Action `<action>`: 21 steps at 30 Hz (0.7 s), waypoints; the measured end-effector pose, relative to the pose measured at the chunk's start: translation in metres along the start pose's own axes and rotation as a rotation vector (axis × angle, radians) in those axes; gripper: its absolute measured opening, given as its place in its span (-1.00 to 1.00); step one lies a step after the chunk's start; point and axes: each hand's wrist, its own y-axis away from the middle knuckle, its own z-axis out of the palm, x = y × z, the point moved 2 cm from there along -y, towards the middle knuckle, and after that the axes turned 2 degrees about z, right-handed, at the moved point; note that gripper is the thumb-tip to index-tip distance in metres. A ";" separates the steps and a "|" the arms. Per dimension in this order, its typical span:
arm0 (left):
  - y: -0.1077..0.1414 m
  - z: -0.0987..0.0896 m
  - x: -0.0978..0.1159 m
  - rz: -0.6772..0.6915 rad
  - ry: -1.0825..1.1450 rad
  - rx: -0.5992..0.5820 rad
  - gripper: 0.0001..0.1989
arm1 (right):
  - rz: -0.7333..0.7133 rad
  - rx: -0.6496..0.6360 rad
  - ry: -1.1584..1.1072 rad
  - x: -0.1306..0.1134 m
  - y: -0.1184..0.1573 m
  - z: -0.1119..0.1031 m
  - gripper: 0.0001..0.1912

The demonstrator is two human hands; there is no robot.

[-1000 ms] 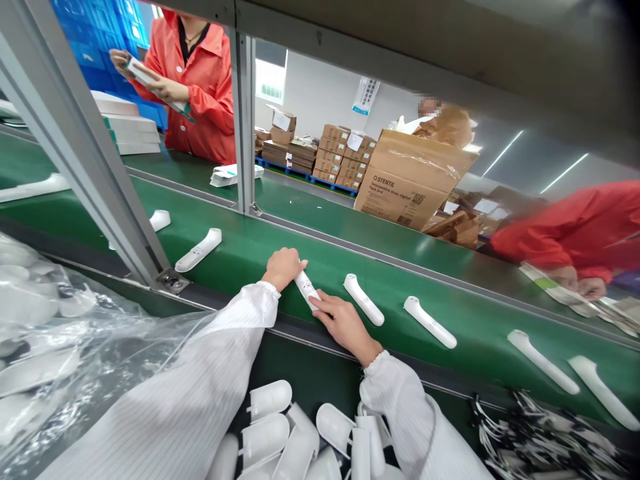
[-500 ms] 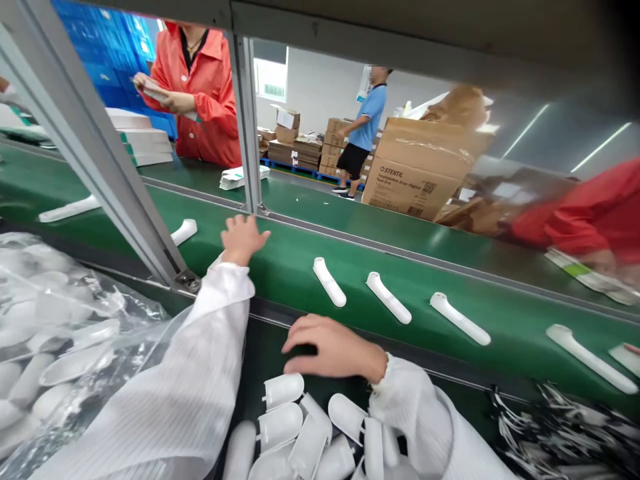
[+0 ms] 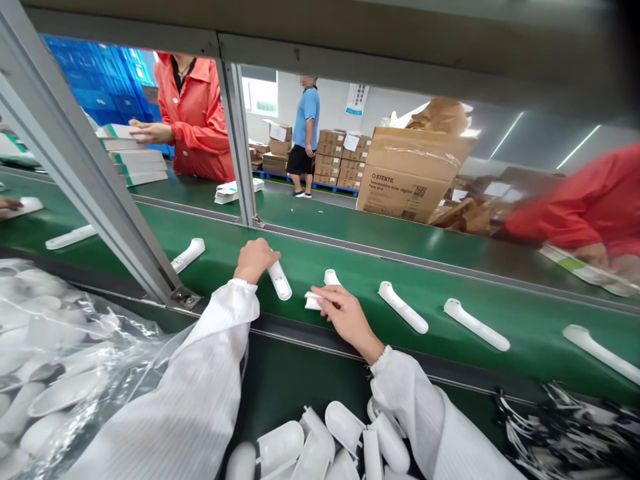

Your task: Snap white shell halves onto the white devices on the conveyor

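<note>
On the green belt (image 3: 310, 257), near the middle of the view, lies a bent white handle (image 3: 280, 281), slanting with its rounded end toward the wearer. The left hand (image 3: 256, 261) is curled round its far end, thumb beside the handle; the tips of the other fingers are out of sight. The handle looks like hard, smooth plastic, so it should be light and stiff, a little slippery on its curved sides. Its far end or its two long edges seem the best hold, leaving the upper face free.

Just to the right of it, the right hand (image 3: 345, 317) pinches a small white cover (image 3: 313, 301) between thumb and fingers, apart from the handle. Being thin-walled, the cover is probably light too, and a hard squeeze might bend or crack it; its side edges look safest to grip.

Another white handle (image 3: 331, 277) lies partly hidden behind the right hand, and more are spaced along the belt on both sides. Nearer the wearer, loose covers (image 3: 281, 447) lie heaped on the dark bench (image 3: 310, 367), between a clear bag (image 3: 145, 347) of white parts and a tangle of wires (image 3: 555, 427). Across the belt, a co-worker in a red jacket (image 3: 193, 133) reaches to a stack of flat boxes (image 3: 143, 167), and a large carton (image 3: 395, 193) stands farther right.
</note>
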 end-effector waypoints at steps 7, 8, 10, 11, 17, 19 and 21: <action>0.015 0.039 0.032 0.162 -0.068 -0.122 -0.66 | -0.117 -0.065 0.380 0.012 -0.001 0.001 -0.62; 0.016 0.042 0.033 0.175 -0.073 -0.130 -0.66 | -0.143 -0.090 0.434 0.013 0.000 0.002 -0.61; 0.018 0.047 0.037 0.188 -0.082 -0.131 -0.64 | -0.188 -0.120 0.540 0.016 0.001 0.003 -0.60; 0.019 0.048 0.038 0.194 -0.088 -0.124 -0.63 | -0.205 -0.129 0.584 0.017 0.001 0.002 -0.60; 0.024 0.052 0.045 0.207 -0.101 -0.109 -0.60 | -0.178 -0.142 0.629 0.015 0.002 -0.006 -0.61; 0.026 0.053 0.048 0.231 -0.104 -0.108 -0.60 | -0.094 -0.095 0.641 0.012 0.002 -0.006 -0.57; 0.028 0.054 0.052 0.267 -0.112 -0.100 -0.59 | -0.019 -0.045 0.684 0.008 0.002 -0.005 -0.52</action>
